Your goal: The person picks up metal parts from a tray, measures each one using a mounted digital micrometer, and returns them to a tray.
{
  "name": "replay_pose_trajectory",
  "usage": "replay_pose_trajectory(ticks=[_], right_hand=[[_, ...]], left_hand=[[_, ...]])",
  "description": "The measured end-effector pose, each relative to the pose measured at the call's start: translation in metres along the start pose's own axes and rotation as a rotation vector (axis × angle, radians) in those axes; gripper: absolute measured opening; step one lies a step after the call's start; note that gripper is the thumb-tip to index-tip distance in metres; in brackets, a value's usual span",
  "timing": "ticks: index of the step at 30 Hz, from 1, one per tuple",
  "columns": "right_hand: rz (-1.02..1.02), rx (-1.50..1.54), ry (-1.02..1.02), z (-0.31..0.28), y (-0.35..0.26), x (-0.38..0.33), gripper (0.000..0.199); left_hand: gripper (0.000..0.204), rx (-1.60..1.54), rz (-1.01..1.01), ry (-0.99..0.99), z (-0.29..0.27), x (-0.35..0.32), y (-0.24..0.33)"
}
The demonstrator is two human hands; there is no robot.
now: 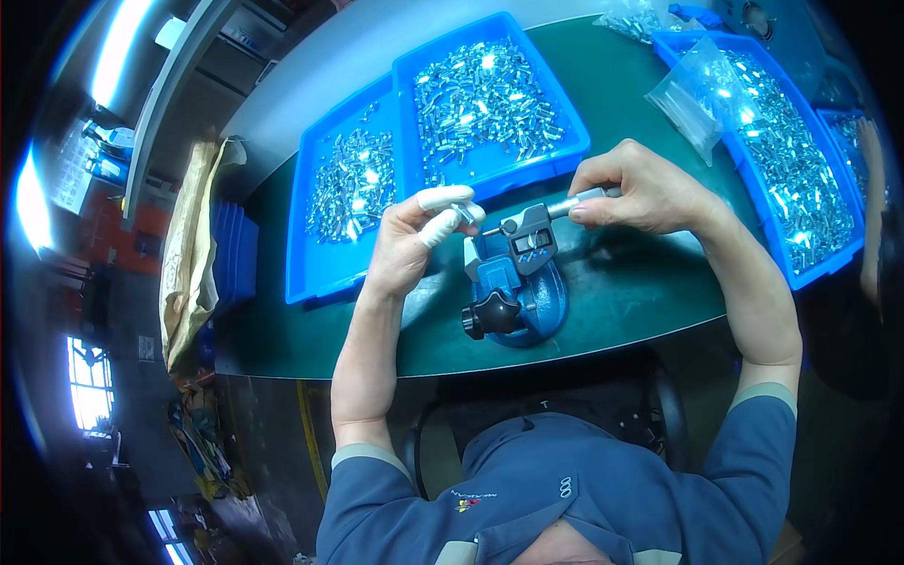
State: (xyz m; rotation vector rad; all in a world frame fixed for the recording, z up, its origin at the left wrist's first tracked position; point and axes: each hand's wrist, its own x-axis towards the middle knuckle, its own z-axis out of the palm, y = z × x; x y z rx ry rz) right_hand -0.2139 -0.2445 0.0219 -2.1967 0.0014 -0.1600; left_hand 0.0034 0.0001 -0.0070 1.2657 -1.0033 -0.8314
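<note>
A digital micrometer (533, 240) is clamped in a blue stand (541, 306) with a black knob (496, 314), near the table's front edge. My right hand (645, 188) is closed around the micrometer's thimble (576, 201). Just left of the measuring gap, my left hand (414, 231), with white finger covers on thumb and forefinger, pinches a small shiny metal part (465, 213). Its exact shape is partly hidden by the fingertips. Behind the hands, a blue tray (411, 169) holds many similar metal parts (485, 99), and another blue tray (294, 268) holds a smaller heap (353, 184).
On the right stands a long blue tray (753, 184) full of metal parts, with a clear plastic bag (692, 104) over its edge. Another person's arm (872, 207) shows at the far right. Brown paper (188, 254) and stacked blue bins (235, 254) are at the left.
</note>
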Motion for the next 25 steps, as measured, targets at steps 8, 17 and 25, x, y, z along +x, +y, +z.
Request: replay_pose_trajectory(ticks=[8,17,25], right_hand=[[-0.017,0.012,0.007,0.000,0.001,0.000,0.036],[0.015,0.011,-0.006,0.001,0.001,0.000,0.036],[0.028,0.038,0.001,0.002,0.000,0.000,0.036]], left_hand=[[0.033,0.059,-0.011,-0.028,0.008,-0.003,0.003],[0.035,0.128,-0.015,-0.045,0.006,-0.004,0.005],[0.031,0.145,-0.069,-0.103,0.001,-0.004,0.006]])
